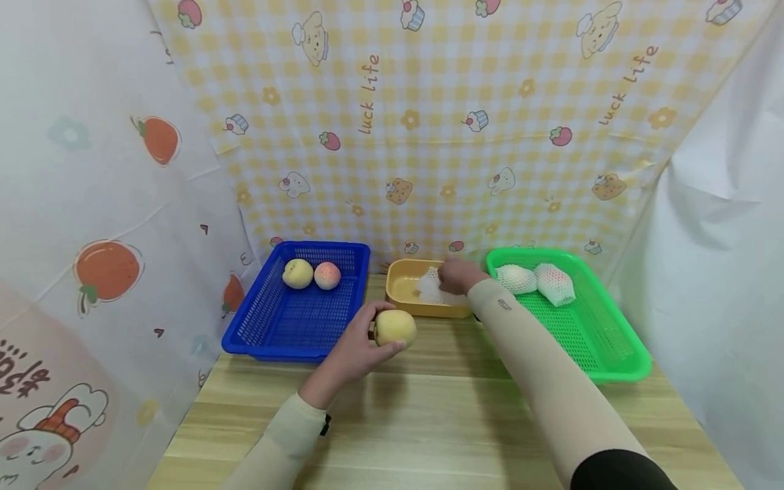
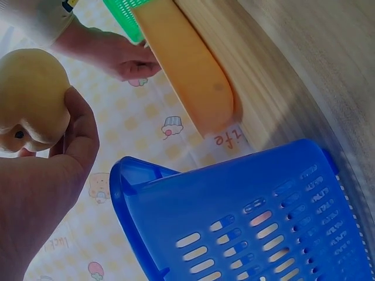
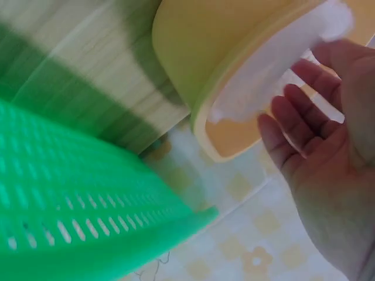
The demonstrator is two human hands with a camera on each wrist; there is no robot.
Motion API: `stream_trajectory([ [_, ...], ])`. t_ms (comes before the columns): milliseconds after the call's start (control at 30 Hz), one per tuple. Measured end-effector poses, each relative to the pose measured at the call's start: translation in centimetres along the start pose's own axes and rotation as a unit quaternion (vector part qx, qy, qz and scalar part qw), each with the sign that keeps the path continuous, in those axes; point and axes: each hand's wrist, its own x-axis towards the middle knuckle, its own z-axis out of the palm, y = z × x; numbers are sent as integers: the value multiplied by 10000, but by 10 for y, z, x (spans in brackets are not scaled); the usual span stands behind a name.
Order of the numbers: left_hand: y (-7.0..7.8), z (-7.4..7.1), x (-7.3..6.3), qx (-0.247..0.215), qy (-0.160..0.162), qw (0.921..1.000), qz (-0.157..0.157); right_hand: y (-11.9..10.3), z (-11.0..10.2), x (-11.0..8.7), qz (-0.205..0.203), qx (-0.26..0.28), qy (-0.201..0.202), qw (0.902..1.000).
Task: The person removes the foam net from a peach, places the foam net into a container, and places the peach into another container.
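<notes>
My left hand (image 1: 361, 346) grips a pale yellow peach (image 1: 395, 328) above the table, with fingers and thumb curled round it. The left wrist view shows the same peach (image 2: 32, 96) with its dark stem end. My right hand (image 1: 461, 276) is over the yellow-orange box (image 1: 431, 310), at the white foam nets (image 1: 431, 284) inside. In the right wrist view the thumb and index finger of the right hand (image 3: 328, 111) pinch the white foam net (image 3: 281, 58) at the box's rim, while the other fingers are loosely bent.
At the left, a blue basket (image 1: 288, 320) holds a yellow peach (image 1: 297, 273) and a pinkish peach (image 1: 327, 275). The green basket (image 1: 603, 340) at the right holds two net-wrapped fruits (image 1: 554, 284). A checked cloth (image 1: 441, 156) hangs behind the wooden table (image 1: 429, 422).
</notes>
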Motion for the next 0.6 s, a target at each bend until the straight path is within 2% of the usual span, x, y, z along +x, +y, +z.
stream_trajectory([
  [100, -2, -2, 0, -11, 14, 10000, -26, 0, 7, 8, 38, -75, -196, 9998],
  [267, -2, -3, -1, -7, 45, 10000, -69, 7, 29, 26, -2, -302, -206, 9993],
  [433, 0, -3, -1, 31, 55, 9999, -102, 5, 30, 22, 132, -188, -402, 9989],
  [600, 1, -3, -1, 47, 41, 9999, -90, 9, 34, 21, 12, -124, -156, 9998],
])
